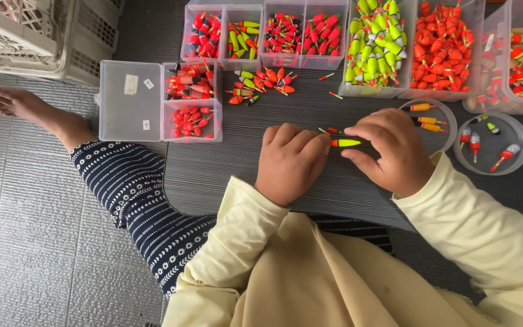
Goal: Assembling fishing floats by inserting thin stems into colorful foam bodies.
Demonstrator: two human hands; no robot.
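Both hands hold one small yellow and orange fishing float (345, 143) over a dark ribbed table (225, 175). My left hand (290, 160) is curled, its fingertips at the float's left end. My right hand (388, 150) pinches the right end between thumb and fingers. A few thin red and green sticks (329, 130) lie just beyond my left hand. A round clear dish (440, 124) with a few orange floats sits right behind my right hand.
Clear compartment boxes (243, 33) of red, orange and yellow-green floats line the far edge. A second round dish (494, 145) sits at right, a small box with an open lid (131, 100) at left. Loose floats (261, 85) lie mid-table. White crates (37, 36) stand on the floor.
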